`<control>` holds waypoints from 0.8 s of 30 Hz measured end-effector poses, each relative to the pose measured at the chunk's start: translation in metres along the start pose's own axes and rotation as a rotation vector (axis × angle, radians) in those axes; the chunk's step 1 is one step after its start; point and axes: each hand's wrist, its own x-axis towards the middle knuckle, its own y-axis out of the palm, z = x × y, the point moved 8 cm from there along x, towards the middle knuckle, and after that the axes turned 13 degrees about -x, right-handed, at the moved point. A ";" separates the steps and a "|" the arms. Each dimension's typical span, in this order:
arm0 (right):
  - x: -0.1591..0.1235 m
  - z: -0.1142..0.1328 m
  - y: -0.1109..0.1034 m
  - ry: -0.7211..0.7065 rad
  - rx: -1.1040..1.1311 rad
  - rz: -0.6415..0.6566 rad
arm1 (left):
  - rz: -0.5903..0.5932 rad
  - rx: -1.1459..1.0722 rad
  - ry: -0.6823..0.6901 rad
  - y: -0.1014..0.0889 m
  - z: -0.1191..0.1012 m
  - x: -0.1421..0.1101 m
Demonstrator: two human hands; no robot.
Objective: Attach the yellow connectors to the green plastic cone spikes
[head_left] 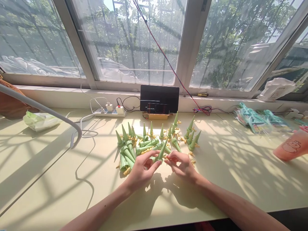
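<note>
My left hand (144, 166) grips a green plant watering spike (162, 150) by its wide base, with the point tilted up and to the right. Against the right side of that base, my right hand (181, 163) is closed in a pinch on a small yellow valve (166, 157), mostly hidden by the fingers. Beyond my hands several like spikes (151, 129) stand upright with yellow valves at their bases. Other green spikes (128, 154) lie in a heap to the left and behind my left hand, with loose yellow valves (127, 171) among them.
A tablet (159, 94) and a phone (157, 108) lean at the back by the window. To their left is a power strip (110, 111) with cables. At the right are bagged teal items (252, 118) and a pink cup (291, 146); a grey curved bar (48, 109) crosses the left.
</note>
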 end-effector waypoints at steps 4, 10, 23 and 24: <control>-0.001 -0.005 0.004 0.113 0.132 0.047 | 0.022 -0.002 0.018 0.001 0.000 0.000; -0.003 -0.014 0.015 0.311 0.398 0.135 | 0.060 -0.034 0.061 0.002 -0.004 0.000; -0.006 -0.019 0.033 0.532 0.832 0.336 | 0.123 -0.056 0.102 0.007 -0.009 0.000; -0.007 -0.019 0.034 0.540 0.850 0.341 | 0.120 -0.041 0.112 0.007 -0.009 -0.001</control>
